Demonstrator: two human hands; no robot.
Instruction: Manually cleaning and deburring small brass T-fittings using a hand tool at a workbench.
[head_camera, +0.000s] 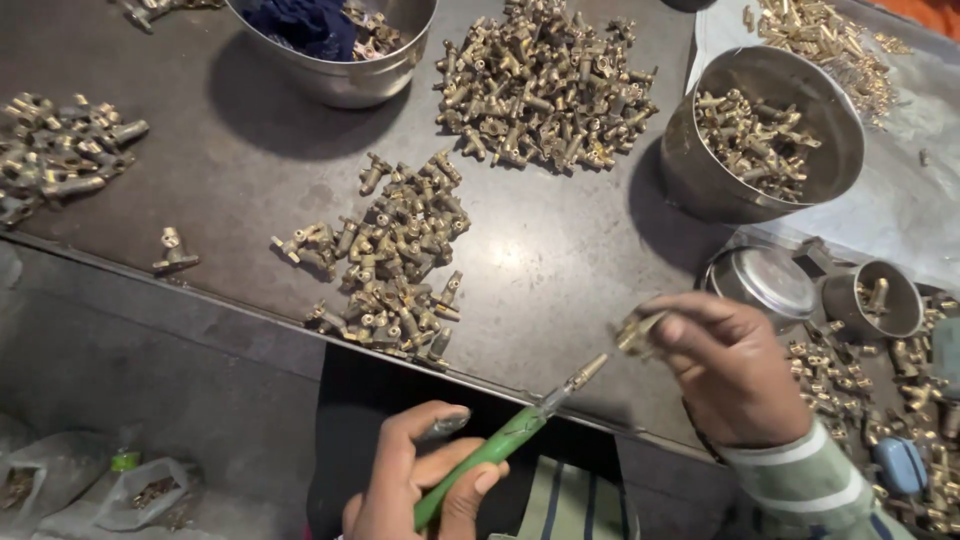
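My left hand (425, 480) is closed around a green-handled tool (500, 445), its metal tip pointing up to the right. My right hand (735, 370) is curled, the fingers pinching a small brass fitting (638, 333) just beside that tip, above the edge of the dark table (560, 250). The fitting looks dull gold and knobby. A steel bowl (700, 185) at right holds more such fittings; a small cup (893, 318) holds a few.

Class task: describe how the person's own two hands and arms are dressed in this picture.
Both hands are bare, with no gloves. The right hand comes out of a knitted sleeve, pale green with white stripes and a dark blue band. The left hand shows no sleeve in view.
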